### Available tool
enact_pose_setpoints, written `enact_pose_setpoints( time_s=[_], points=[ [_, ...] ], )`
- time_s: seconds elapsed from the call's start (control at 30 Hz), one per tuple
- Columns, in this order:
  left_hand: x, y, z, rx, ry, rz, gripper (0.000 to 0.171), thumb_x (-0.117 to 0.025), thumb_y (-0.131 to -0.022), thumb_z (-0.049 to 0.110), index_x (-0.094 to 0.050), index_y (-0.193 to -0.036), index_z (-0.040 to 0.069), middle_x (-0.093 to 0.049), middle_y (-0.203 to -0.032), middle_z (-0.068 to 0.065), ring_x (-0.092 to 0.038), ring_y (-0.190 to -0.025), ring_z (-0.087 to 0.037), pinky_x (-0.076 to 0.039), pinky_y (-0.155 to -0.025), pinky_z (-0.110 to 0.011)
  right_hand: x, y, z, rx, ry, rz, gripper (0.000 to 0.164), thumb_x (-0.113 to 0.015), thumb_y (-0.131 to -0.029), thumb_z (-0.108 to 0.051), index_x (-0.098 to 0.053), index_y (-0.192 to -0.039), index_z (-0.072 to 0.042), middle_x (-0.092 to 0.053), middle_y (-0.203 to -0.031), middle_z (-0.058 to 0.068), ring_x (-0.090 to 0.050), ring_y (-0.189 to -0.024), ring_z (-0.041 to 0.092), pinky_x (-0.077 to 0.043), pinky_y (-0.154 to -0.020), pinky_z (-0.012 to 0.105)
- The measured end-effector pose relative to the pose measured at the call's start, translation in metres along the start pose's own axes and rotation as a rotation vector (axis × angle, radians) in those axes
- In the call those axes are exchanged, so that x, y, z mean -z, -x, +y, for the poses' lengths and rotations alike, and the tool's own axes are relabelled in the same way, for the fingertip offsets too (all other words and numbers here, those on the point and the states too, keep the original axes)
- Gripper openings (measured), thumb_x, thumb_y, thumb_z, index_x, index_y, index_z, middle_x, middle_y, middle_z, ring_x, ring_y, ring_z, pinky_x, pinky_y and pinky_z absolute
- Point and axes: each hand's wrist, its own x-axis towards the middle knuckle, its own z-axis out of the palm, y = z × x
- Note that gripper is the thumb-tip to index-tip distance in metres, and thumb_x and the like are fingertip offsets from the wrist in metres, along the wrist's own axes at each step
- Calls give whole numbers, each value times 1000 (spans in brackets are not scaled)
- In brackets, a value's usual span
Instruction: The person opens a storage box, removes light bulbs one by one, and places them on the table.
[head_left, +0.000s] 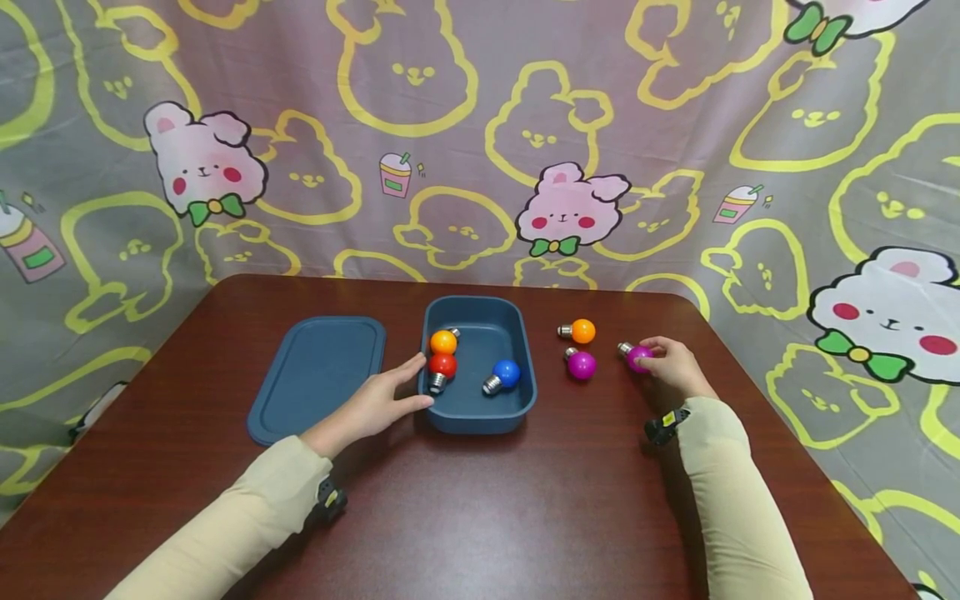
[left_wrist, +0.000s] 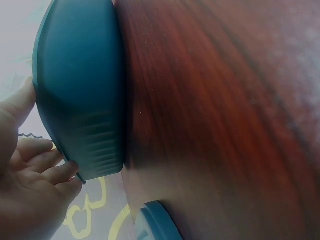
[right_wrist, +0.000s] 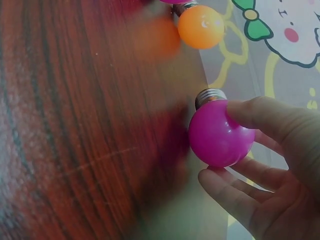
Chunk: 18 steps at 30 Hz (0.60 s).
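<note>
In the head view a blue-grey plastic box [head_left: 480, 423] holds an orange light bulb [head_left: 443, 342], a red bulb [head_left: 442, 365] and a blue bulb [head_left: 507, 372]. My left hand [head_left: 378, 407] touches the box's left rim with fairly straight fingers and thumb. On the right, my right hand [head_left: 670, 367] pinches a purple bulb [right_wrist: 220, 134] by its round glass, its metal base pointing away from the palm. A second purple bulb [head_left: 582, 364] and another orange bulb [head_left: 582, 331] lie on the table between the box and that hand.
The box's flat blue-grey lid [head_left: 318, 375] lies on the brown wooden table [head_left: 480, 517], left of the box. A patterned cloth [head_left: 465, 150] hangs behind and beside the table. The table's right edge runs close to my right hand.
</note>
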Motion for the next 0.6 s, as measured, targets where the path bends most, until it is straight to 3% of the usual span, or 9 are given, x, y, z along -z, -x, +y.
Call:
enact_pose_setpoints(
  time_s=[0.6],
  points=[
    [-1, -1, -1, 3, -2, 1, 72, -67, -85, 28, -31, -142, 2, -26, -148, -10, -31, -130, -31, -28, -101, -50, -1, 0, -3, -18, -17, -24, 41, -65, -84, -8, -51, -117, 12, -59, -100, 29, -59, -81, 33, -48, -63, 26]
  ],
)
